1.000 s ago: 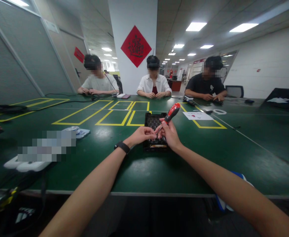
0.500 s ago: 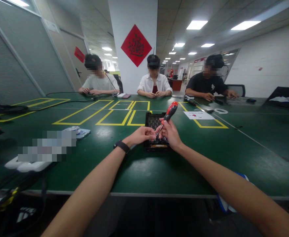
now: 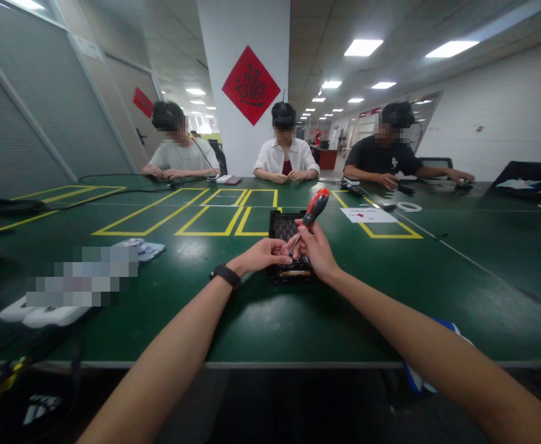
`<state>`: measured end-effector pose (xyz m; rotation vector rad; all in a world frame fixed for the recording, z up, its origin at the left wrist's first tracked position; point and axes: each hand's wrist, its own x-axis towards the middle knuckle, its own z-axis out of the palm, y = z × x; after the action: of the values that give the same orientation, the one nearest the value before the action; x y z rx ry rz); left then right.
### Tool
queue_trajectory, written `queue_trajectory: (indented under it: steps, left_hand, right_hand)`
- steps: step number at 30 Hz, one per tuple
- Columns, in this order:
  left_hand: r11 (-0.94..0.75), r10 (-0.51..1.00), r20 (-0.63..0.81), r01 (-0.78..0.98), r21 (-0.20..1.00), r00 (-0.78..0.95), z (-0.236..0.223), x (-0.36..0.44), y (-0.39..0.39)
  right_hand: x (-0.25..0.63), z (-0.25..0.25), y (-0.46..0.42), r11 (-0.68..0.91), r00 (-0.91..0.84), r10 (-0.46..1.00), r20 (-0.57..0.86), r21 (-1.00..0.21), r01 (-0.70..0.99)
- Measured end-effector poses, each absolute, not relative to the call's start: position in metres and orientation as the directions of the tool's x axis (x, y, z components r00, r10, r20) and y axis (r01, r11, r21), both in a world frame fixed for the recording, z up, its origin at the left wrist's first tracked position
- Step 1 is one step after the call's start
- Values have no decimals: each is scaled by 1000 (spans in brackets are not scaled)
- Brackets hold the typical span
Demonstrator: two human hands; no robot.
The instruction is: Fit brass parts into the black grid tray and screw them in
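Note:
A screwdriver [image 3: 315, 208] with a red and black handle leans in my right hand [image 3: 319, 250], its handle up and its thin shaft pointing down to the left. My left hand [image 3: 270, 254], with a dark watch [image 3: 225, 275] at the wrist, has its fingers pinched together by the screwdriver's tip. Whatever is between those fingers is too small to make out. Both hands are over a shallow black tray [image 3: 274, 276] on the green table. Its inside is partly hidden by my fingers, and a pale yellowish strip [image 3: 297, 273] lies near its front edge.
Yellow tape rectangles [image 3: 206, 233] mark the green table [image 3: 335, 327]. A white sheet [image 3: 368, 215] and a tape roll [image 3: 410, 207] lie to the right. White, partly blurred items [image 3: 58, 314] sit at left. Several people [image 3: 286, 154] sit across the table; cables [image 3: 104, 194] run at left.
The whole view has shifted slightly to the left. My hands and the screwdriver keep nearly the same pose over the tray. The person at right has reached an arm further outward.

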<state>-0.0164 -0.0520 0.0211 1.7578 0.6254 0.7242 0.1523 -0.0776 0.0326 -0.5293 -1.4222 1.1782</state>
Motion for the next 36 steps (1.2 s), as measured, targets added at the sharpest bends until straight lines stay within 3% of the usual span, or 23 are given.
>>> queue_trajectory:
  steps: [7, 15, 25, 30, 36]
  left_hand:
    - [-298, 655, 175, 40, 954, 735, 23, -22, -52]
    - [-338, 741, 205, 92, 937, 640, 22, -14, -54]
    - [-298, 699, 156, 87, 951, 698, 18, -21, -48]
    - [-329, 658, 148, 105, 939, 738, 24, -23, -52]
    - [-303, 714, 158, 97, 948, 682, 26, -17, -56]
  right_hand:
    - [154, 28, -71, 292, -293, 875, 386, -902, -317]
    - [154, 28, -71, 300, -258, 881, 396, -891, -342]
    - [154, 28, -71, 355, -210, 882, 421, -889, -290]
    - [155, 27, -71, 331, -254, 870, 423, -882, -335]
    - [153, 25, -70, 333, -260, 855, 449, -859, -389]
